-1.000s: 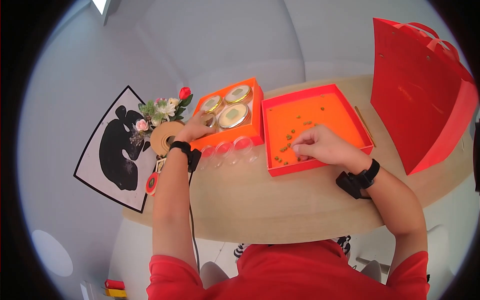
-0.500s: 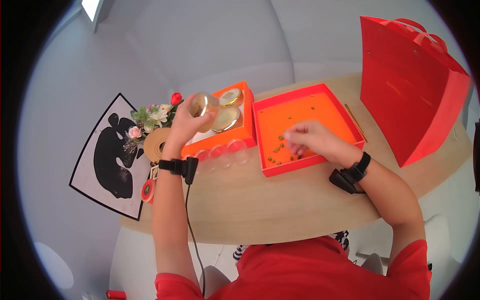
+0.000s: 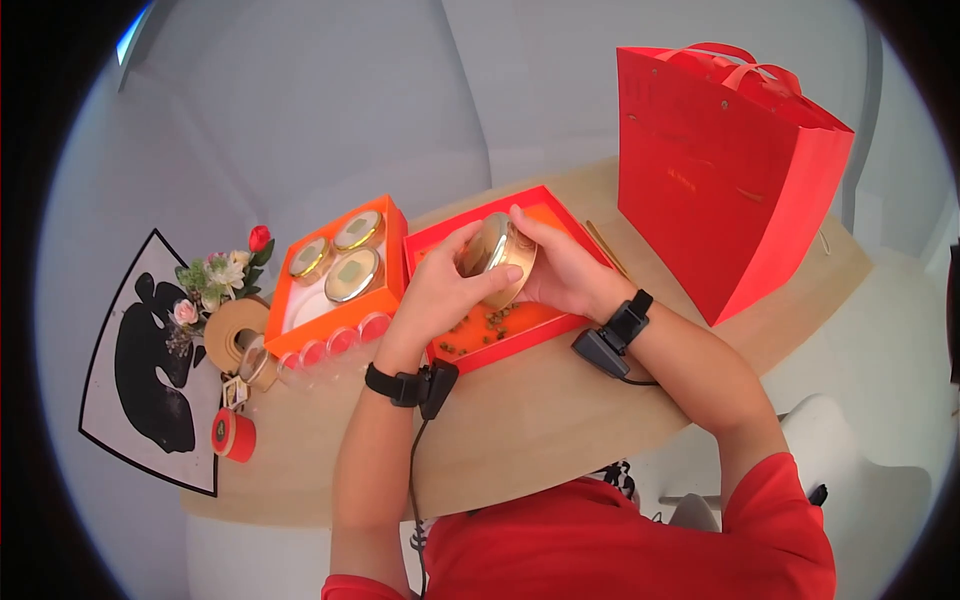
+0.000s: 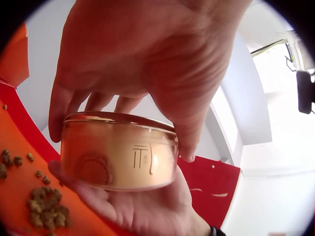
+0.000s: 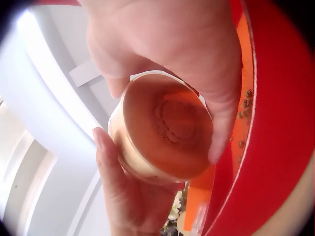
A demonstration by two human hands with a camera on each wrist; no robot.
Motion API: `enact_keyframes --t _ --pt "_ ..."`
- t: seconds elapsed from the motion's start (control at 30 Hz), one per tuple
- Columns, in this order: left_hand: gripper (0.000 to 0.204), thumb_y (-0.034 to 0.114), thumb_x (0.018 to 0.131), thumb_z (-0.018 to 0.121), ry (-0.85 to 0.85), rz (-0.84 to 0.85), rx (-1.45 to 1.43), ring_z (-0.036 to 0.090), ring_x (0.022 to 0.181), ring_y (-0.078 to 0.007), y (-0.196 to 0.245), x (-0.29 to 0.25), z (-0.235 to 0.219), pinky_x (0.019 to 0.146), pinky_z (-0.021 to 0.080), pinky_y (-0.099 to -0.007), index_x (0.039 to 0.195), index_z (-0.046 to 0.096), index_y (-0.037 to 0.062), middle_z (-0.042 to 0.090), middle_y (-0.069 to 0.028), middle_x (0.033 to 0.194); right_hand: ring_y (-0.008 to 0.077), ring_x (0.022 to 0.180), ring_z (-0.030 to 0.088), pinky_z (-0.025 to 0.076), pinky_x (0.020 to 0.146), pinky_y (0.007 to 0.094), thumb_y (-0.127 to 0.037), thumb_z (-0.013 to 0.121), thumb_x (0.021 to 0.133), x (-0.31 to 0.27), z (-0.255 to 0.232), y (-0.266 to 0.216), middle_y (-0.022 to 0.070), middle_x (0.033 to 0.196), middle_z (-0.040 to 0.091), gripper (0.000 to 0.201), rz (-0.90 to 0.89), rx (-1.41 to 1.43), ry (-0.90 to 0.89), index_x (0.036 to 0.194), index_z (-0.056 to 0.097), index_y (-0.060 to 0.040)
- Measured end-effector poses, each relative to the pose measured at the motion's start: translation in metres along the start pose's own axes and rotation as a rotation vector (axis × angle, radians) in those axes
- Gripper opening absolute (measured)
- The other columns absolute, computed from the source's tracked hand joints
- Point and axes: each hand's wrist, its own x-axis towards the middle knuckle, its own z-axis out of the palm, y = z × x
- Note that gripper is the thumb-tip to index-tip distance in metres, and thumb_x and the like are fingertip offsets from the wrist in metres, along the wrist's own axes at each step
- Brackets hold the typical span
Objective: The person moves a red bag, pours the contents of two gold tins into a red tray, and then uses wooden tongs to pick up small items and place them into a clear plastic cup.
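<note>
Far to the left of the fingers, one black-and-white picture board (image 3: pixel 150 370) is seen overhanging the worktop (image 3: pixel 520 420) edge, with one small flower bunch (image 3: pixel 215 275), one roll of tape (image 3: pixel 232 330) and one small red tin (image 3: pixel 233 436) beside it. Nearer the fingers, one orange box (image 3: pixel 340 290) is set on the worktop; three gold-lidded jars (image 3: pixel 352 273) are counted in it, and one white compartment at its near left is left unfilled. Along its near edge a row of clear cups (image 3: pixel 330 352) is lined up; their number cannot be told for certain.

One round gold jar (image 3: pixel 497 258) is held tilted above the red tray (image 3: pixel 470 355), clear of its floor. It is gripped by both hands: the left hand (image 3: pixel 445 285) is curled round its left side, and the right hand (image 3: pixel 555 270) is curled round its right side, thumb on the rim. In the left wrist view the fingers (image 4: pixel 64 105) are seen wrapped over the jar's top edge, with the other palm beneath it.

Below the fingers, many small green-brown pellets (image 3: pixel 480 325) are scattered on the tray floor, mostly toward its near rim.

To the right of the fingers, one thin stick (image 3: pixel 607 248) is laid between the tray and one upright red paper bag (image 3: pixel 720 170). Bare worktop is left in front of the tray, out to the near rounded edge.
</note>
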Motion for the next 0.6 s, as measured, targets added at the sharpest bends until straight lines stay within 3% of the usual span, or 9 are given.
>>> enact_keyframes --t 0.13,0.23,0.43,0.6 --pt "0.101 0.032 0.083 0.096 -0.022 0.057 0.138 0.063 0.138 -0.0284 -0.004 -0.007 -0.002 0.112 0.052 -0.0395 0.161 0.044 -0.0067 0.063 -0.0213 0.148 0.0290 0.136 0.063 0.053 0.111 0.0542 -0.065 0.053 0.110 0.002 0.002 0.003 0.0131 0.144 0.064 0.066 0.021 0.056 0.034 0.146 0.056 -0.0093" --pt "0.114 0.034 0.083 0.095 -0.075 0.103 0.147 0.058 0.142 -0.0307 -0.013 -0.012 -0.010 0.116 0.049 -0.0427 0.170 0.030 0.0004 0.057 -0.0233 0.154 0.0312 0.137 0.062 0.054 0.111 0.0544 -0.065 0.051 0.110 0.006 0.004 0.008 0.0148 0.147 0.062 0.067 0.002 0.153 0.061 0.146 0.053 -0.0090" --pt "0.123 0.028 0.082 0.097 0.041 -0.050 -0.099 0.047 0.153 -0.0305 -0.034 -0.029 -0.020 0.121 0.043 -0.0423 0.174 0.018 0.0027 0.045 -0.0227 0.165 0.0352 0.143 0.058 0.051 0.117 0.0561 -0.068 0.046 0.110 0.001 0.024 0.012 0.0181 0.153 0.056 0.072 -0.005 0.221 0.052 0.151 0.048 -0.0087" --pt "0.124 0.028 0.084 0.095 0.066 -0.020 -0.315 0.045 0.154 -0.0318 -0.045 -0.037 -0.021 0.124 0.040 -0.0439 0.173 0.014 -0.0021 0.044 -0.0249 0.165 0.0355 0.145 0.056 0.048 0.120 0.0557 -0.071 0.042 0.110 0.000 0.034 0.015 0.0186 0.157 0.054 0.077 0.019 0.209 0.016 0.156 0.045 -0.0082"
